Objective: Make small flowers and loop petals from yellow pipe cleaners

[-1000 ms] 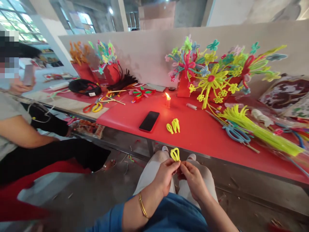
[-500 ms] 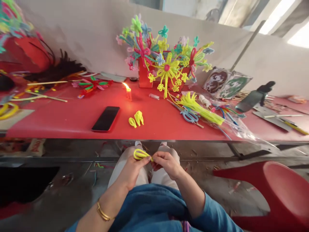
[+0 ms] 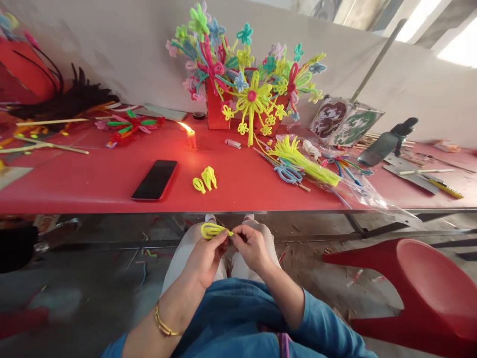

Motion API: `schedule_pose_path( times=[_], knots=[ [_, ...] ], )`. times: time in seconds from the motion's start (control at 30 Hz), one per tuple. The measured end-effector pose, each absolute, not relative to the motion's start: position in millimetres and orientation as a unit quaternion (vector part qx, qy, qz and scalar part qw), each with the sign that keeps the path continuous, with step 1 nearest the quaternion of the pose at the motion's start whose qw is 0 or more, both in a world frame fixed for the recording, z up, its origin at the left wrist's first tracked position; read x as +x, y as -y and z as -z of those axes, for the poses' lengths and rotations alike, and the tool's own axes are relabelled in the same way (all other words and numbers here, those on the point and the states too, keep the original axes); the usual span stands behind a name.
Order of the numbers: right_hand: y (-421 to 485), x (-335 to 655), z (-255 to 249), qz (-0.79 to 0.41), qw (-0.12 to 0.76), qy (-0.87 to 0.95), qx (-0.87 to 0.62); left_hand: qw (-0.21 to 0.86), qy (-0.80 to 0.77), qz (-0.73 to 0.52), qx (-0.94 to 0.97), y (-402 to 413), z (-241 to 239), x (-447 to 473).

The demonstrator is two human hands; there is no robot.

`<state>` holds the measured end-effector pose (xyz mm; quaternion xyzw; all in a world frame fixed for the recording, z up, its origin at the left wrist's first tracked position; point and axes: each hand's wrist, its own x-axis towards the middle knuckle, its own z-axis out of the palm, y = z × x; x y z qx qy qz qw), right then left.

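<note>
Over my lap, my left hand (image 3: 208, 254) pinches a looped yellow pipe cleaner (image 3: 208, 229), its rounded loops pointing left. My right hand (image 3: 252, 248) has thumb and forefinger closed at the twisted end of that same piece, close against the left fingertips. Just beyond the hands, small yellow looped petals (image 3: 209, 178) lie on the red table. Farther back stands a big yellow pipe-cleaner flower (image 3: 253, 96), in front of red pots of colourful flowers.
A lit candle (image 3: 191, 138) burns behind a black phone (image 3: 155, 180). To the right are blue-handled scissors (image 3: 288, 174), a bundle of yellow pipe cleaners (image 3: 305, 161), a bottle (image 3: 380, 147) and a yellow cutter (image 3: 449, 189). A red stool (image 3: 432, 278) stands at my right.
The view has shifted slightly, so the table things appear farther left. My right fingers have drawn a little back from the left ones, showing more of the twisted end.
</note>
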<state>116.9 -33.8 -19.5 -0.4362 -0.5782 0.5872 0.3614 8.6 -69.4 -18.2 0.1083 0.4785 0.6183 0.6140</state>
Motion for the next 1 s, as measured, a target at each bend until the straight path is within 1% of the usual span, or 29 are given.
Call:
schedule_pose_path(
  times=[0.03,0.1,0.17,0.23,0.47,0.6,0.67,0.73,0.77,0.9,1.0],
  knots=[
    [36,114,21,-0.599,0.367,0.558,-0.442,0.599,-0.483,-0.629,0.114,69,19,11],
    [41,109,23,-0.667,0.368,0.475,-0.44,0.565,-0.495,-0.647,0.13,68,21,15],
    [44,104,24,-0.74,0.356,0.384,-0.422,0.526,-0.515,-0.66,0.15,66,25,17],
    [44,102,25,-0.779,0.343,0.331,-0.406,0.49,-0.539,-0.662,0.174,66,29,18],
    [40,110,31,-0.819,0.33,0.274,-0.382,0.419,-0.593,-0.626,0.286,73,36,10],
    [41,112,31,-0.837,0.318,0.246,-0.372,0.406,-0.594,-0.612,0.329,75,35,-1],
    [42,112,31,-0.831,0.309,0.266,-0.378,0.41,-0.596,-0.609,0.327,74,35,-4],
    [43,114,31,-0.798,0.31,0.337,-0.393,0.423,-0.6,-0.606,0.307,73,35,-5],
    [43,116,31,-0.762,0.316,0.393,-0.406,0.435,-0.6,-0.604,0.293,73,36,-5],
    [40,125,29,-0.513,0.345,0.658,-0.431,0.507,-0.579,-0.592,0.239,73,36,1],
    [36,131,26,-0.38,0.323,0.774,-0.389,0.544,-0.565,-0.578,0.226,75,34,4]
  ],
)
